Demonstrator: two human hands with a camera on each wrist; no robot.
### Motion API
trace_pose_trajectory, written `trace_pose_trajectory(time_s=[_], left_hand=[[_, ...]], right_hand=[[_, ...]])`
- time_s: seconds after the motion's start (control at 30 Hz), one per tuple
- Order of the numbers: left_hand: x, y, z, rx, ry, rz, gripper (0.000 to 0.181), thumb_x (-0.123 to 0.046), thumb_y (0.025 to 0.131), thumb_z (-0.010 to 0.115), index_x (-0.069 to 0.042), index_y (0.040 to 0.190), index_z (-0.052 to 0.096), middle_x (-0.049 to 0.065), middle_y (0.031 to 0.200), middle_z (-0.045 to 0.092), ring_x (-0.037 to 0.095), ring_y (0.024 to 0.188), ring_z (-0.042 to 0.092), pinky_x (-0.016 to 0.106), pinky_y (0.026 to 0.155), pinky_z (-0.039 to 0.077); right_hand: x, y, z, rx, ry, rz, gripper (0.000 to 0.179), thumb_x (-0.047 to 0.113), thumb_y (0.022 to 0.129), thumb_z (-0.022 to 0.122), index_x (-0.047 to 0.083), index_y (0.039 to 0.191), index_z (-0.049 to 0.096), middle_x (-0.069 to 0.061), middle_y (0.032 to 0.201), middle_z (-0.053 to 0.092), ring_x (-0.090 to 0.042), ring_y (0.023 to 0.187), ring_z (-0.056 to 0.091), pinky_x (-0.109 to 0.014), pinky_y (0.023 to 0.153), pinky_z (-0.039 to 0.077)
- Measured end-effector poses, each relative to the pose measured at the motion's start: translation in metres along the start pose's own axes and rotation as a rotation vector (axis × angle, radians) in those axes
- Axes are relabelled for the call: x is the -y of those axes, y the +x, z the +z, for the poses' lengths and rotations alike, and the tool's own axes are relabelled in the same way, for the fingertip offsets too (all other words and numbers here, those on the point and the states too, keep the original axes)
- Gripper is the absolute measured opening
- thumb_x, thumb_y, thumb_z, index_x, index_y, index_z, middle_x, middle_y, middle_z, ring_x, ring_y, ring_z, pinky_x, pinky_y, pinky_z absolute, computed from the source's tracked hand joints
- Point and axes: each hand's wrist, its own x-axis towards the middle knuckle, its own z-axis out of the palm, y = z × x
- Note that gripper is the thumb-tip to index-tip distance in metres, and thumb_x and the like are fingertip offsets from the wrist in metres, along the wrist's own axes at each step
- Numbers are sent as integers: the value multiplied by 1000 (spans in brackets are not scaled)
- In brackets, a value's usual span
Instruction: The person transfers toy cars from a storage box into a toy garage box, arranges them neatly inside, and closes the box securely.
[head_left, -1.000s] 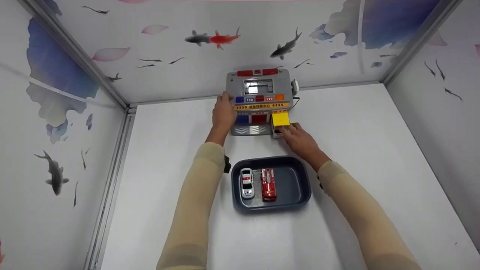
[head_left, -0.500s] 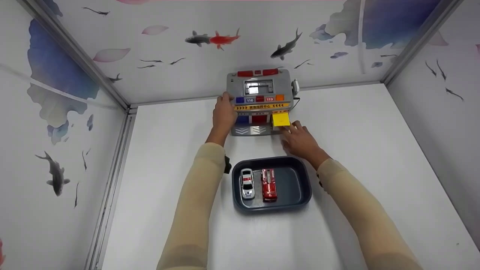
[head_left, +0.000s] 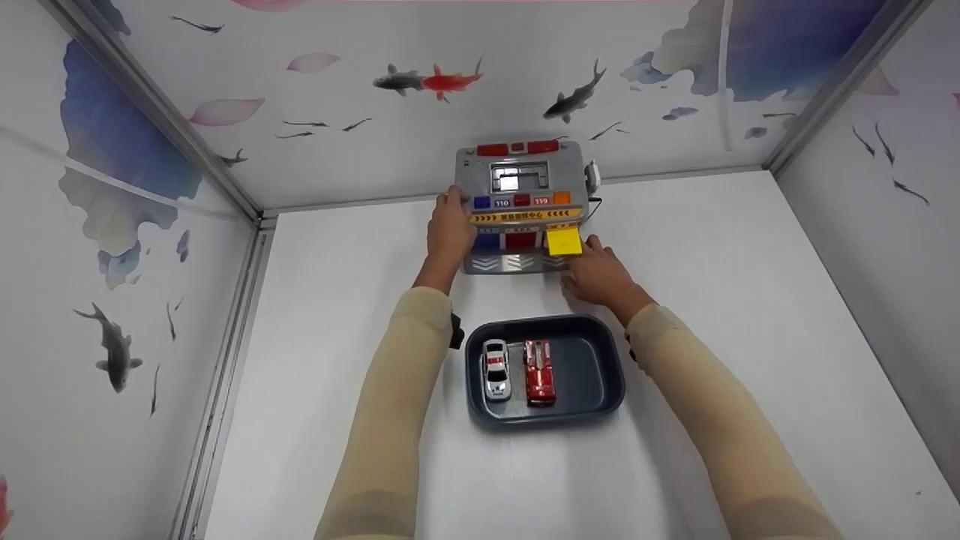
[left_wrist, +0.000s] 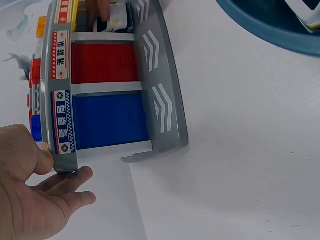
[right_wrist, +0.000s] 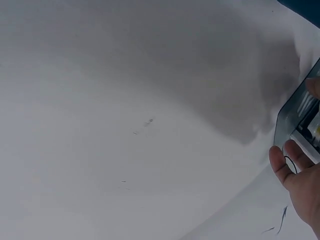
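While the left hand [head_left: 448, 234] pinches the station [head_left: 525, 214] at its left edge, the right hand [head_left: 602, 276], fingers mostly straight, touches the car [left_wrist: 120, 18]: probably light, rigid, slick; hold its sides.

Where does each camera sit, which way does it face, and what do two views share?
Head: worn on the head, facing forward and down at the toy station and tray; left hand, right hand and sleeves show.
Left wrist: worn there, facing the red door and blue door; left hand at lower left, part of right hand at top.
Right wrist: worn there, facing mostly white tabletop; right hand at right edge.
Head and left wrist share those two doors.
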Motion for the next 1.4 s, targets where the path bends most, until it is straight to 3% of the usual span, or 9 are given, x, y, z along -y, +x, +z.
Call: trace_pose_trajectory(time_s=[0.33,0.57,0.77,0.9,1.1,1.27,1.4], left_hand=[[-5,-3,3,10,-8,12,36,-8,112,59,-16,146,55,10,145,61,27,128,68,44,108,58],[-3,-5,1,15,26,20,37,-10,112,58,-16,149,54,11,150,59,28,130,68,44,108,58],[2,-4,-1,28,14,14,39,-8,111,59,-16,149,54,10,148,59,27,131,67,44,110,57],[5,-3,-2,27,11,6,41,-7,110,61,-16,150,55,10,148,59,26,130,67,42,109,57],[2,1,-3,26,11,11,42,-7,109,62,-16,150,54,11,149,59,27,130,67,43,109,58],[0,2,-2,35,11,-4,42,-8,110,61,-16,151,53,10,150,58,26,131,66,43,111,57],[0,0,-3,37,8,-7,42,-7,111,60,-17,151,53,10,150,58,26,132,66,43,111,57]], right_hand=[[-5,-1,-7,57,37,51,75,27,104,67,4,169,37,-23,166,49,-46,140,49,-71,116,48],[-10,-14,6,-27,-10,-51,52,31,107,67,12,155,56,-17,159,55,-40,132,54,-62,108,55],[-17,-32,13,-69,-4,-127,57,30,109,67,21,163,50,-18,172,46,-44,144,50,-63,120,49],[-25,-43,13,-154,23,-184,60,23,107,69,22,164,51,-16,176,43,-45,147,50,-62,120,50],[-37,-50,-1,-361,34,-224,54,16,106,71,14,158,60,-14,167,55,-42,141,57,-59,118,52],[-35,-45,-20,-485,50,-207,47,23,109,69,12,155,62,-18,161,58,-43,140,56,-60,118,50],[-25,-37,-33,-511,31,-205,51,31,110,70,14,157,61,-21,163,53,-45,145,53,-63,120,49]])
